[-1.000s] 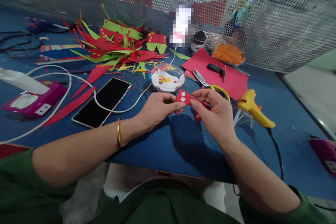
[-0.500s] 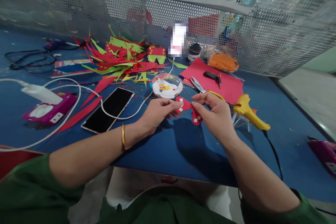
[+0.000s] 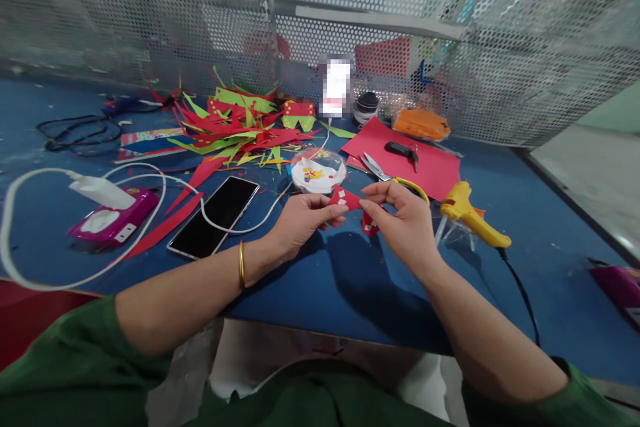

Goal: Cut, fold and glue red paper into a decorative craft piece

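Note:
Between my hands is a small red paper piece [image 3: 352, 201] with white squares on it. My left hand [image 3: 306, 221] pinches its left end between thumb and fingers. The right end is pinched in my right hand [image 3: 403, 219], and a red part with white squares hangs below those fingers. Just beyond my hands stands a round clear dish [image 3: 319, 172] with white and yellow bits inside. Scissors with yellow handles [image 3: 383, 172] lie behind my right hand, partly on a red sheet [image 3: 435, 170].
A yellow glue gun [image 3: 473, 217] lies right of my right hand. A black-screened phone [image 3: 215, 217], white cable and purple power socket [image 3: 117, 217] are at left. Red and green paper scraps [image 3: 235, 123] are piled behind. A lit phone [image 3: 336, 88] stands upright at the mesh.
The red piece has turned slightly, and its hanging part now shows less below my right fingers. Both hands keep their pinch. The camera view has shifted a little.

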Tool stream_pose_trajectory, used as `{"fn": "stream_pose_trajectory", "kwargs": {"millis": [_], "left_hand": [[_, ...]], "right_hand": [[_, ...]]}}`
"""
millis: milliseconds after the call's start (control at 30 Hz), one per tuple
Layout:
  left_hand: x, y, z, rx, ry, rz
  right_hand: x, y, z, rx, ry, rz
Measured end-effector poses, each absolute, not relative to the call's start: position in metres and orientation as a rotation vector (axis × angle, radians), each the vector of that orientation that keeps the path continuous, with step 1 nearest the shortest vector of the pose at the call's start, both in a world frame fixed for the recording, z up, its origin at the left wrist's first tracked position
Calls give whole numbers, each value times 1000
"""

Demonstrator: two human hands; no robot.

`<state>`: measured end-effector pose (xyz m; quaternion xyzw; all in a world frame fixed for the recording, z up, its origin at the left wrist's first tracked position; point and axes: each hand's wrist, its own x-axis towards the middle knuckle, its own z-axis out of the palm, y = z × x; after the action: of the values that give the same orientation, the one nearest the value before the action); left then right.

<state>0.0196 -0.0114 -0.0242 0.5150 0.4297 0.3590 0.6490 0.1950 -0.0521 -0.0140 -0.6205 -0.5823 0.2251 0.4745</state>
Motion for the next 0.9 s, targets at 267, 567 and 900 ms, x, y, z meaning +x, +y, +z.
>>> {"fn": "stream_pose_trajectory", "kwargs": {"millis": [267, 567, 900], "left_hand": [[18, -9, -24, 1176, 961, 801], [16, -1, -27, 1491, 1042, 849], [5, -15, 1, 2701, 1111, 1168]], "right_hand": [[197, -49, -19, -1512, -1467, 500], [203, -43, -25, -1433, -1569, 366], [202, -47, -21, -1236, -1814, -20]]}}
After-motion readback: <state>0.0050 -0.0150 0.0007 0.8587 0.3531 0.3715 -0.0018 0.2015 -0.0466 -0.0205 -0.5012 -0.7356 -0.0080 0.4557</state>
